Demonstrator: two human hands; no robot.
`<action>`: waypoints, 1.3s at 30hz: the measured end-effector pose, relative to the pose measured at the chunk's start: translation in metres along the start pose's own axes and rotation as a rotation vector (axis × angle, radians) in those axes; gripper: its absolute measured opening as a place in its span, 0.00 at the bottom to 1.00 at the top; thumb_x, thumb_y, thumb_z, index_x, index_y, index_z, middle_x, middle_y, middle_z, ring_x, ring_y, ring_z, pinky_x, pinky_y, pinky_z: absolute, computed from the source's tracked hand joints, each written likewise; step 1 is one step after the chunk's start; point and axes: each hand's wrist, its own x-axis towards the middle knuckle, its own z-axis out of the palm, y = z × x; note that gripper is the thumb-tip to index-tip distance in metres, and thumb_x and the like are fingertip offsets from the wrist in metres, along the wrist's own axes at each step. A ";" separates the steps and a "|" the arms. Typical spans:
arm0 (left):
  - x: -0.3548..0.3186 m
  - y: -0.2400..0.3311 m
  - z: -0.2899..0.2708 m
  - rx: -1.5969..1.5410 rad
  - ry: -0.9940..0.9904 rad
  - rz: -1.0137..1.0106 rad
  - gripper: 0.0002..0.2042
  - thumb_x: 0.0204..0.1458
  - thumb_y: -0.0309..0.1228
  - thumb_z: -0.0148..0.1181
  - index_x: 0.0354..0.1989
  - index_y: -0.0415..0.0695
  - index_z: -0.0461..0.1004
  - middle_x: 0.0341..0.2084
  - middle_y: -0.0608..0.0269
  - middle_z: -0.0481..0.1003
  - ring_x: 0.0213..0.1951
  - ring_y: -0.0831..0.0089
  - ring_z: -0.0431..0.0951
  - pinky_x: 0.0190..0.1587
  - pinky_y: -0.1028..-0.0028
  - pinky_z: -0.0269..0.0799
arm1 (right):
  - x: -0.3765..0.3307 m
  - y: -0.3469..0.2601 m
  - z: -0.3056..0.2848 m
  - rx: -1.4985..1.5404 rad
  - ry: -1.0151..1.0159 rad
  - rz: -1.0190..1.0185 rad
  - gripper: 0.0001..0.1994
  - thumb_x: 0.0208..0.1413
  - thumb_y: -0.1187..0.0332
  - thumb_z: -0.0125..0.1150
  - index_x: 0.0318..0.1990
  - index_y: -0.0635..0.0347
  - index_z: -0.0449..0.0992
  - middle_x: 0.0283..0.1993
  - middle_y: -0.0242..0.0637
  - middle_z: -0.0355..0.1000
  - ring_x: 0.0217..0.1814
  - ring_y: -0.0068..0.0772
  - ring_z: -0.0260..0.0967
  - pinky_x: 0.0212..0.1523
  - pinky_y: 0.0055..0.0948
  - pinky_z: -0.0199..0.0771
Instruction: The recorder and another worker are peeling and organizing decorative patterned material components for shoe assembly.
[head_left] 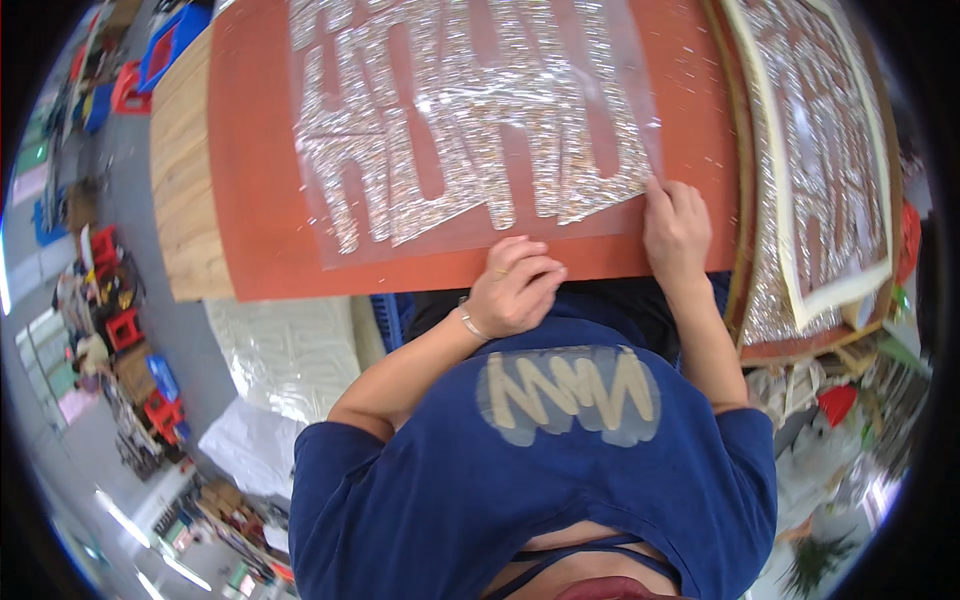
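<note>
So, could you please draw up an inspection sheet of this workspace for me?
Surface: red board, pale wood showing at its left.
Job's things: clear sheet with glittery shapes, flat on the board.
Clutter: crumpled white plastic, lower left.
Hands: right hand at the sheet's near right corner, left hand by its near edge; grip unclear.
Cables: nothing seen.
Surroundings: white-bordered panel at right; red stools and blue bin at left.

A wide strip of orange table (pixel 260 190) left of the glittering sheet (pixel 470 90) offers passage; a narrower one runs along its right, bounded by a brown rim (pixel 743 130). The left hand (pixel 515 288) and right hand (pixel 677 232) block parts of the near strip, with the torso (pixel 540 480) close behind.
</note>
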 end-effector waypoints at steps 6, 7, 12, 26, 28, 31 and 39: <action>-0.006 0.000 -0.003 -0.016 0.031 -0.016 0.11 0.37 0.21 0.61 0.33 0.41 0.77 0.34 0.63 0.73 0.45 0.62 0.70 0.52 0.58 0.66 | 0.009 -0.022 -0.017 -0.373 -0.335 -0.184 0.16 0.47 0.75 0.49 0.44 0.75 0.70 0.37 0.41 0.65 0.41 0.39 0.62 0.42 0.35 0.62; -0.005 0.000 -0.005 -0.030 0.038 -0.015 0.12 0.36 0.21 0.61 0.33 0.41 0.77 0.34 0.63 0.73 0.45 0.62 0.69 0.52 0.58 0.66 | 0.012 -0.017 -0.017 -0.326 -0.369 -0.208 0.16 0.46 0.75 0.49 0.44 0.74 0.70 0.37 0.41 0.65 0.41 0.39 0.62 0.42 0.35 0.61; -0.013 0.000 -0.016 -0.145 0.092 -0.023 0.12 0.38 0.20 0.61 0.34 0.41 0.76 0.35 0.62 0.73 0.46 0.61 0.69 0.52 0.59 0.66 | 0.048 0.033 -0.029 0.360 -0.463 0.108 0.06 0.51 0.75 0.54 0.36 0.64 0.75 0.33 0.42 0.68 0.39 0.40 0.65 0.41 0.34 0.65; -0.030 -0.033 -0.076 0.538 0.051 -0.516 0.14 0.48 0.37 0.60 0.43 0.47 0.75 0.56 0.49 0.58 0.58 0.50 0.52 0.59 0.52 0.49 | -0.067 0.148 -0.055 -0.286 -0.103 0.525 0.09 0.56 0.71 0.54 0.44 0.63 0.72 0.39 0.45 0.69 0.42 0.44 0.65 0.45 0.35 0.66; -0.030 -0.033 -0.079 0.626 -0.047 -0.463 0.15 0.50 0.43 0.59 0.41 0.48 0.76 0.56 0.50 0.59 0.60 0.49 0.50 0.60 0.50 0.46 | -0.072 0.143 -0.056 -0.506 0.002 0.436 0.16 0.56 0.71 0.55 0.52 0.63 0.68 0.47 0.50 0.67 0.50 0.47 0.63 0.51 0.36 0.64; 0.003 -0.042 -0.095 0.483 -0.067 -0.436 0.11 0.48 0.39 0.61 0.37 0.47 0.77 0.55 0.52 0.61 0.61 0.49 0.51 0.61 0.52 0.45 | -0.025 0.123 -0.067 -0.290 0.243 0.465 0.20 0.56 0.70 0.55 0.56 0.65 0.65 0.52 0.50 0.65 0.54 0.45 0.62 0.54 0.38 0.61; 0.064 -0.109 -0.178 -0.215 0.529 -0.538 0.15 0.50 0.31 0.61 0.45 0.41 0.71 0.54 0.51 0.63 0.59 0.61 0.58 0.60 0.63 0.53 | 0.144 0.061 0.001 1.994 0.301 0.801 0.31 0.61 0.51 0.46 0.63 0.65 0.50 0.57 0.52 0.61 0.59 0.46 0.61 0.57 0.47 0.64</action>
